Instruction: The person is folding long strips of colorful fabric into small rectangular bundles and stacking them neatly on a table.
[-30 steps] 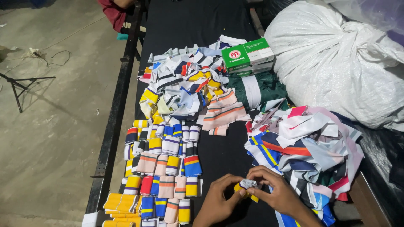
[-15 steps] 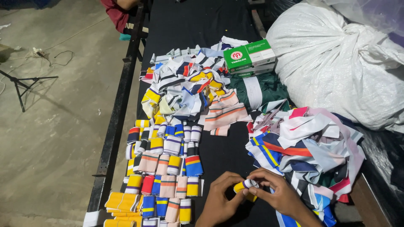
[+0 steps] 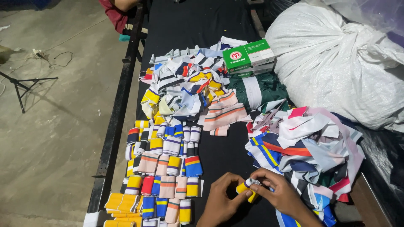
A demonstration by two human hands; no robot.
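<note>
Yellow-and-white folded fabric strip (image 3: 247, 188) sits pinched between both hands at the near edge of the table (image 3: 219, 33), low in the head view. Left hand (image 3: 221, 201) grips the yellow end of the strip from below and the left, fingers curled around it. Right hand (image 3: 283, 194) closes on the white end from above, thumb and forefingers pressing on the strip. Both hands touch each other around the piece. Table covered in black cloth. Left of the hands: rows of folded strips (image 3: 164, 168), laid side by side, striped in yellow, blue, red, peach and white, running to the table's left rail (image 3: 115, 126). Just right of the right hand, touching the wrist area: loose heap of striped fabric pieces (image 3: 307, 147), unfolded and tangled, blue, white, pink, orange. Farther up the table, a second loose heap (image 3: 189, 88), striped in yellow, white and navy. Beside it to the right, a green-and-white carton (image 3: 248, 56) resting on dark green fabric (image 3: 256, 90). Large white woven sack (image 3: 336, 63) fills the right far side. Concrete floor (image 3: 54, 138) to the left, with a tripod foot (image 3: 25, 84) on it. Another person's red sleeve (image 3: 115, 17) shows at the top edge, well apart from the hands.
</note>
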